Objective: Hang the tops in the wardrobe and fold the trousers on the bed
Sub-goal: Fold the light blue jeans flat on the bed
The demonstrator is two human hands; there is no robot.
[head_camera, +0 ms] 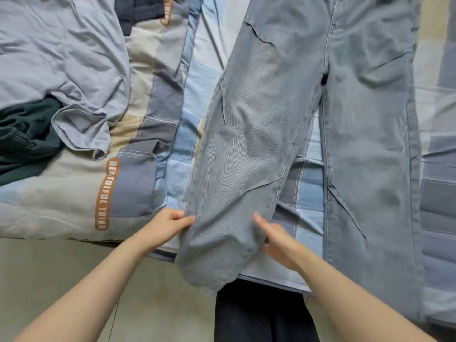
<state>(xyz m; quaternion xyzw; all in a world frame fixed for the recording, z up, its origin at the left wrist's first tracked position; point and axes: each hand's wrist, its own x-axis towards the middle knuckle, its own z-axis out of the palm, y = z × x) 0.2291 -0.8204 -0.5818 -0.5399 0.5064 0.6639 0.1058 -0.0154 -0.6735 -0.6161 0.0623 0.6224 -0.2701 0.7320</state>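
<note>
Gripping the lower end of one jeans leg with both hands: left hand (170, 224) pinches the leg's left edge, thumb on top, fingers curled under the fabric; right hand (276, 243) holds the right edge, thumb up along the denim, other fingers tucked behind it and mostly hidden. Both forearms come in from the bottom corners. Between them, nearest the camera, dark trousers (264, 314) on the person's own legs, standing on a pale floor (61, 267). The light blue jeans (308, 107) lie front side up on the bed (306, 183), waist end far, running off the top edge, hems near. The held leg angles toward the left, and its hem (209, 272) hangs bunched over the bed's near edge. The other leg lies flat and straight on the right, its lower end going over the edge too. Checked blue-and-white sheet shows in the gap between the legs. Left of the jeans, a patchwork duvet (138, 183) in grey, beige and blue with an orange "BEAUTIFUL THING" label (106, 193). Further left on the duvet, a crumpled pale blue garment (61, 58), type unclear, with a dark green garment (24, 144) partly under it. Far top, a dark navy fabric (138, 11), touching a second orange label.
</note>
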